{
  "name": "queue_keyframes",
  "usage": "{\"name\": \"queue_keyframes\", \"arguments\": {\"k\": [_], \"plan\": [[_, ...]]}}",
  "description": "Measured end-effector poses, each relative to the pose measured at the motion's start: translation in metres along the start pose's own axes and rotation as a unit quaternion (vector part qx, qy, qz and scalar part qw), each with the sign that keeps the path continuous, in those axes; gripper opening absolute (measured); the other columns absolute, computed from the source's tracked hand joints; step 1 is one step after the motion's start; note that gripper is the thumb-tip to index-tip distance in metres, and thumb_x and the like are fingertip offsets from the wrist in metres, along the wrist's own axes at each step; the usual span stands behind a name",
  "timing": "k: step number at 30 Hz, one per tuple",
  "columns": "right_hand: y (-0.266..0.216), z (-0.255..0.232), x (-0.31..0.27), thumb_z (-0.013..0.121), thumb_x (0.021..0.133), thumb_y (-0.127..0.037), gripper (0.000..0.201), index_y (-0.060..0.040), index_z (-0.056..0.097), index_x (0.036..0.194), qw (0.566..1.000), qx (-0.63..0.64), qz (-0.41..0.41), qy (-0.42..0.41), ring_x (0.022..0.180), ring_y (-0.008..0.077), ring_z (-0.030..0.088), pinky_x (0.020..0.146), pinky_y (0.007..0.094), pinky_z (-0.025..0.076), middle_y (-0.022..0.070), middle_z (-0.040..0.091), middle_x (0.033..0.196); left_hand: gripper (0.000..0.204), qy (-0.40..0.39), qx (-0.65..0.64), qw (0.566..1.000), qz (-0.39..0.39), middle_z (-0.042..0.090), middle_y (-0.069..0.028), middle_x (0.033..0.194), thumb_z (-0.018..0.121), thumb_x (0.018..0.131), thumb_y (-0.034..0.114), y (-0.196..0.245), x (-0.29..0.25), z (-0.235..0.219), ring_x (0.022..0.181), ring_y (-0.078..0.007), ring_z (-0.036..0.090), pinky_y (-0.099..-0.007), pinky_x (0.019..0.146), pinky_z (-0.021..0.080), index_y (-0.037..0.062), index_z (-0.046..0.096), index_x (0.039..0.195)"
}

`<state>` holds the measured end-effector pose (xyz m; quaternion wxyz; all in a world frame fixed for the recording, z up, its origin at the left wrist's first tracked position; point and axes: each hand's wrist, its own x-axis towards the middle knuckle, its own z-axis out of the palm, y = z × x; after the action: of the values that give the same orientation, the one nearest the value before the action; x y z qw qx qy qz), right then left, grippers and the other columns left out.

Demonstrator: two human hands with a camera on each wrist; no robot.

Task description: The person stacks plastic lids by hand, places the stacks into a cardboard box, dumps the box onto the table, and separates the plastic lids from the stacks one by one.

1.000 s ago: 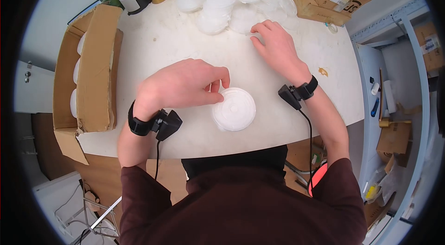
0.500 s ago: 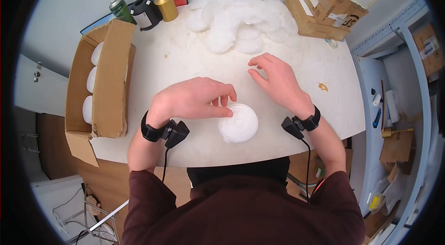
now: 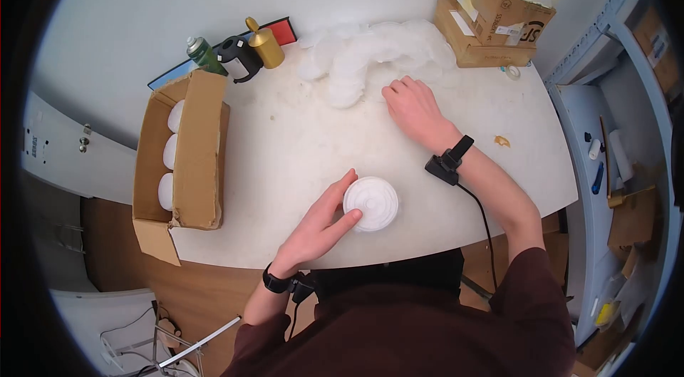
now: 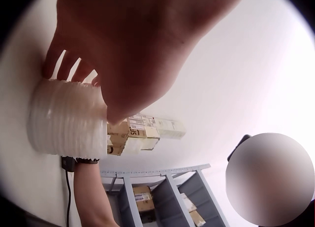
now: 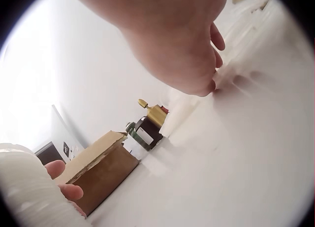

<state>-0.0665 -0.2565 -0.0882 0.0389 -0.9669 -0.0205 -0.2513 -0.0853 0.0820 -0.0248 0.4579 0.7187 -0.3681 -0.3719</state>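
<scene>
A round stack of translucent white plastic lids (image 3: 371, 204) stands near the table's front edge. My left hand (image 3: 322, 226) holds it from the left side, thumb at the near upper rim and fingers round the far side. The left wrist view shows the ridged side of the lid stack (image 4: 69, 120) beneath the hand. Farther back, my right hand (image 3: 415, 110) is at the near edge of a heap of loose lids (image 3: 345, 67). Its fingers (image 5: 217, 37) bend down close over the tabletop; I cannot tell whether they pinch a lid.
A cardboard box (image 3: 199, 156) at the left holds several white rounded stacks. Behind it stand a green spray can (image 3: 205, 56), a black container (image 3: 240, 58) and a gold pot (image 3: 266, 48). Cartons (image 3: 499, 21) and a tape roll (image 3: 513, 73) are at the back right, near a shelf unit (image 3: 570, 92).
My left hand has swung lower and to the left of the lid stack, and now grips its side. The right hand has gone to the heap's near edge, its fingers bending down. The head view has shifted.
</scene>
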Motion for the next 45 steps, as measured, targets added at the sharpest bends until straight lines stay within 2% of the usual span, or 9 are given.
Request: {"name": "queue_keyframes", "arguments": {"k": [11,14,16,19,24,29,33,38,45], "plan": [[-0.046,-0.099,-0.026,0.070,0.097,-0.006,0.005,-0.0059,0.068,0.101,0.984,0.158,0.078,0.015,0.094,0.0297,0.071,0.081,0.0437,0.058,0.0096,0.073,0.095,0.071,0.143,-0.140,0.977,0.070,0.041,-0.0211,0.175,0.059,0.115,0.030,-0.037,-0.002,0.045,0.162,-0.0329,0.039,-0.0458,0.134,0.029,-0.0022,0.031,0.173],[-0.073,-0.127,-0.061,0.069,0.102,-0.002,0.007,-0.0051,0.067,0.108,0.921,0.334,0.196,0.056,0.094,0.0205,0.072,0.084,0.0371,0.056,0.0059,0.075,0.096,0.073,0.152,-0.139,0.976,0.066,0.043,-0.0217,0.173,0.059,0.115,0.035,-0.035,-0.001,0.050,0.161,-0.0340,0.041,-0.0472,0.133,0.030,-0.0029,0.033,0.171],[-0.088,-0.133,-0.085,0.068,0.105,-0.002,0.016,-0.0046,0.067,0.120,0.755,0.568,0.312,0.104,0.094,0.0108,0.068,0.088,0.0315,0.052,0.0011,0.075,0.096,0.074,0.176,-0.141,0.972,0.072,0.044,-0.0223,0.172,0.057,0.116,0.039,-0.032,0.001,0.055,0.160,-0.0348,0.042,-0.0476,0.132,0.030,-0.0032,0.033,0.171],[-0.110,-0.129,-0.112,0.071,0.105,-0.004,0.024,-0.0041,0.065,0.128,0.693,0.631,0.349,0.014,0.092,0.0063,0.064,0.088,0.0284,0.049,-0.0022,0.073,0.096,0.078,0.208,-0.137,0.963,0.099,0.044,-0.0235,0.171,0.052,0.116,0.049,-0.040,0.001,0.067,0.159,-0.0363,0.043,-0.0485,0.131,0.032,-0.0036,0.034,0.171],[-0.134,-0.109,-0.116,0.076,0.100,-0.003,0.024,-0.0030,0.069,0.123,0.747,0.559,0.359,-0.019,0.084,0.0087,0.058,0.083,0.0270,0.048,-0.0011,0.069,0.096,0.088,0.219,-0.167,0.953,0.124,0.045,-0.0251,0.170,0.043,0.116,0.063,-0.044,0.002,0.069,0.157,-0.0381,0.045,-0.0499,0.130,0.032,-0.0045,0.034,0.170],[-0.135,-0.104,-0.109,0.076,0.095,0.001,0.024,-0.0040,0.071,0.118,0.859,0.438,0.264,0.013,0.079,0.0126,0.057,0.074,0.0294,0.050,0.0045,0.068,0.103,0.086,0.223,-0.112,0.960,0.130,0.048,-0.0255,0.167,0.042,0.116,0.061,-0.045,0.004,0.071,0.152,-0.0383,0.050,-0.0504,0.131,0.031,-0.0052,0.035,0.169],[-0.136,-0.100,-0.113,0.074,0.096,0.001,0.023,-0.0043,0.071,0.118,0.860,0.430,0.274,0.009,0.080,0.0144,0.058,0.076,0.0303,0.051,0.0054,0.068,0.105,0.079,0.214,-0.112,0.964,0.114,0.048,-0.0249,0.167,0.045,0.117,0.054,-0.042,0.002,0.068,0.152,-0.0382,0.050,-0.0496,0.130,0.033,-0.0054,0.036,0.169],[-0.134,-0.091,-0.118,0.072,0.100,-0.006,0.026,-0.0035,0.069,0.126,0.867,0.434,0.245,0.019,0.105,0.0227,0.069,0.087,0.0372,0.055,0.0097,0.073,0.122,0.066,0.219,-0.145,0.960,0.100,0.048,-0.0236,0.168,0.050,0.117,0.035,-0.041,0.003,0.070,0.153,-0.0358,0.050,-0.0470,0.128,0.037,-0.0051,0.038,0.168],[-0.131,-0.097,-0.128,0.071,0.104,-0.011,0.039,-0.0022,0.065,0.141,0.822,0.498,0.274,-0.035,0.123,0.0309,0.070,0.102,0.0430,0.056,0.0142,0.071,0.137,0.067,0.217,-0.145,0.961,0.092,0.047,-0.0240,0.169,0.052,0.116,0.034,-0.037,0.001,0.067,0.154,-0.0357,0.049,-0.0475,0.128,0.038,-0.0051,0.037,0.168]]}}
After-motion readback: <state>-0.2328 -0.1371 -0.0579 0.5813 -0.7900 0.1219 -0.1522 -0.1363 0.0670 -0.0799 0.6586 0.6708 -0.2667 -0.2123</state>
